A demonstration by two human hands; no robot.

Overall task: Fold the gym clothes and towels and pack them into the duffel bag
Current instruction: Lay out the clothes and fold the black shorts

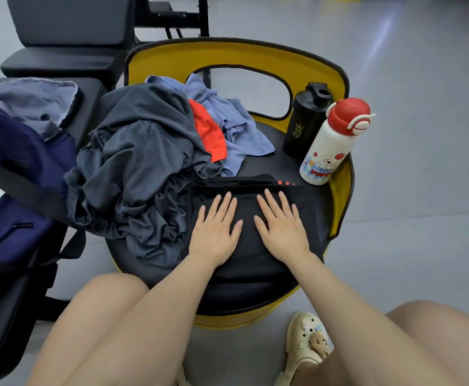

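A black garment (pixel 244 188) with red stripes lies flat on the black seat of a yellow chair (pixel 343 174). My left hand (pixel 216 229) and my right hand (pixel 280 227) press on it side by side, palms down, fingers straight. Left of them lies a crumpled heap of dark grey clothes (pixel 135 168). Behind it are an orange-red garment (pixel 209 132) and a light blue towel (pixel 236 126). The navy duffel bag (pixel 24 168) stands open at the left, its grey lining showing.
A black shaker bottle (pixel 304 121) and a white bottle with a red lid (pixel 330 146) stand at the seat's right rear. A black gym bench (pixel 60 59) is behind the bag. Grey floor surrounds the chair. My knees and a cream clog (pixel 305 344) are below.
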